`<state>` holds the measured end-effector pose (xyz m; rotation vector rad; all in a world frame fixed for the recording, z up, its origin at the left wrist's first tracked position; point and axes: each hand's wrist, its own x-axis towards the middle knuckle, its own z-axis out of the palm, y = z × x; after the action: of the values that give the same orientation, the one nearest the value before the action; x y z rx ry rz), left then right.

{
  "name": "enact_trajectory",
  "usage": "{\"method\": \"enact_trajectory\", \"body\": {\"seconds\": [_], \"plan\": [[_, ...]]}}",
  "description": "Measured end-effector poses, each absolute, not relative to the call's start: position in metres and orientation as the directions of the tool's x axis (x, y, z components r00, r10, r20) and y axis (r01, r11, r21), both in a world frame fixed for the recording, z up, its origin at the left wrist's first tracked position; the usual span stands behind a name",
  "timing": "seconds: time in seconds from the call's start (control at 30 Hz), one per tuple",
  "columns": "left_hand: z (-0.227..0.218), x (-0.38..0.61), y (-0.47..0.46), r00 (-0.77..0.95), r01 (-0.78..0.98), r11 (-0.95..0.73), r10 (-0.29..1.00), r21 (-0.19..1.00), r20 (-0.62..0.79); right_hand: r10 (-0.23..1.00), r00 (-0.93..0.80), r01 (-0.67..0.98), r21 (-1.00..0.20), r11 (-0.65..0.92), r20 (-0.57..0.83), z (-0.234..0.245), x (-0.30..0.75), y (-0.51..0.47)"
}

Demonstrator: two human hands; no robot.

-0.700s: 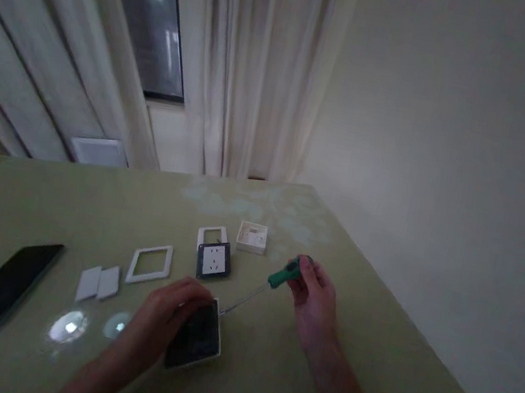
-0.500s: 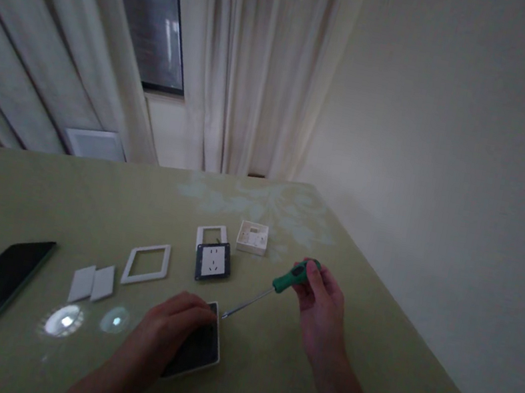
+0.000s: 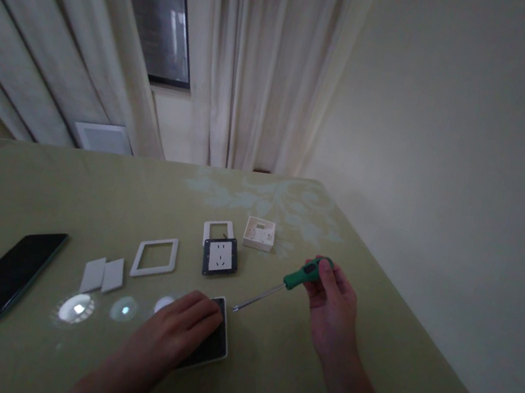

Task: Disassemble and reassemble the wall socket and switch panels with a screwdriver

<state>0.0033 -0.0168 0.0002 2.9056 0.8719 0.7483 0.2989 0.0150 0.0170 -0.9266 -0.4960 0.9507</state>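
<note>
My right hand (image 3: 334,311) is closed around the green handle of a screwdriver (image 3: 302,277). Its metal shaft slopes down to the left, and the tip is in the air just right of a white-rimmed box with a dark top panel (image 3: 216,344). Whether a screw sits on the tip is too small to make out. My left hand (image 3: 181,328) lies over the box's left part with bent fingers gripping it, hiding much of the panel. Beyond the hands lies a dark-framed socket module (image 3: 220,257) with a white face, partly over a white frame (image 3: 219,225).
A shallow white back box (image 3: 259,234) stands behind the screwdriver. To the left are another white frame (image 3: 136,259) and two white plates (image 3: 113,275). A black tablet (image 3: 1,279) lies at the far left. The wall (image 3: 452,155) borders the table's right side.
The view has shifted, so the table items appear slightly right and higher. The screwdriver tip has moved a little away from the box's edge. Both hands keep their grips.
</note>
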Motion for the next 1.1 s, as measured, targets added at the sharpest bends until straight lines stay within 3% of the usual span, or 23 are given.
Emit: {"method": "enact_trajectory", "body": {"seconds": [0.1,0.2,0.6,0.83,0.93,1.1], "plan": [[0.006,0.009,-0.016,0.776,0.491,-0.869,0.405,-0.061,0.483,0.863,0.503,-0.478,-0.844,0.242,-0.037,0.018,0.298,0.015],[0.009,0.017,-0.018,0.801,0.479,-0.866,0.364,-0.144,0.475,0.863,0.503,-0.484,-0.842,0.238,-0.045,0.019,0.298,0.014],[0.012,0.029,-0.026,0.803,0.483,-0.863,0.369,-0.149,0.468,0.837,0.544,-0.491,-0.830,0.264,-0.055,0.015,0.299,0.018],[0.007,0.034,-0.029,0.807,0.533,-0.818,0.414,-0.216,0.421,0.840,0.542,-0.448,-0.851,0.275,-0.015,0.010,0.299,0.020],[0.005,0.028,-0.029,0.796,0.540,-0.831,0.454,-0.132,0.401,0.843,0.538,-0.426,-0.859,0.285,0.013,0.011,0.300,0.021],[-0.009,0.008,-0.024,0.604,0.633,-0.711,0.701,0.306,0.380,0.827,0.556,-0.373,-0.865,0.334,0.080,0.011,0.295,0.020]]}}
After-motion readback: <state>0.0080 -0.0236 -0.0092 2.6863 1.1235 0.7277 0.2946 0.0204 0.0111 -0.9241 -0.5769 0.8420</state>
